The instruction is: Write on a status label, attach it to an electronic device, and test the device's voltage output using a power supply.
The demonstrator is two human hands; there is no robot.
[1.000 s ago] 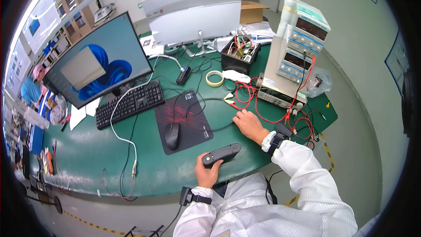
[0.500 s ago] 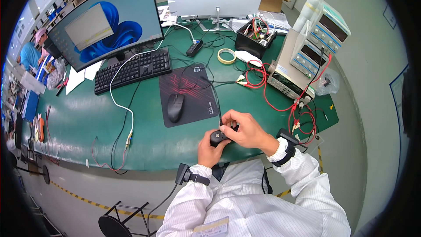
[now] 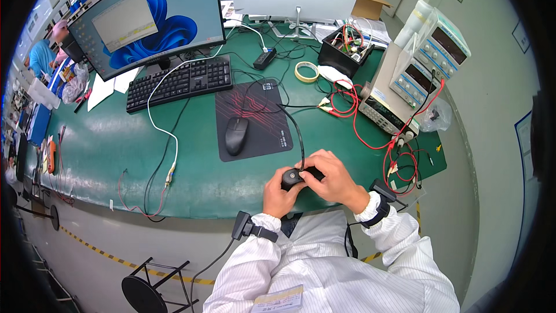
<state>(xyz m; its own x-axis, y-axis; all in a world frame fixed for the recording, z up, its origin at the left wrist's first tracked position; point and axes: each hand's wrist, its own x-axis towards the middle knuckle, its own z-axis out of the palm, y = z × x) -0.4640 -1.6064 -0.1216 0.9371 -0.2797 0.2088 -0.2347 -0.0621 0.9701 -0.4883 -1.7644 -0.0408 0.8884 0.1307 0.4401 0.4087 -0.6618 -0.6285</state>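
Observation:
Between my hands, over the bench's near edge, is a small black rounded device (image 3: 291, 178) with a round spot on its end face. My left hand (image 3: 280, 195) grips it from the left, thumb and fingers wrapped round it. My right hand (image 3: 332, 177) closes on it from the right, thumb and fingertips pinched where a black cable (image 3: 300, 139) meets it. The cable runs up past the mouse pad (image 3: 255, 122). My fingers hide much of the device, so its exact kind cannot be made out. A black mouse (image 3: 236, 135) lies on the pad.
Beyond the green bench (image 3: 191, 191) edge stand a monitor (image 3: 150, 23) and keyboard (image 3: 179, 84). Tape (image 3: 306, 72), a black bin of cables (image 3: 341, 58) and stacked power supplies (image 3: 428, 58) with red leads (image 3: 370, 144) are at right. A stool (image 3: 145, 293) stands lower left.
The view has shifted a little, moving the bench items rightward in the picture. Both hands still hold the device, and the cable above them bows more to the right.

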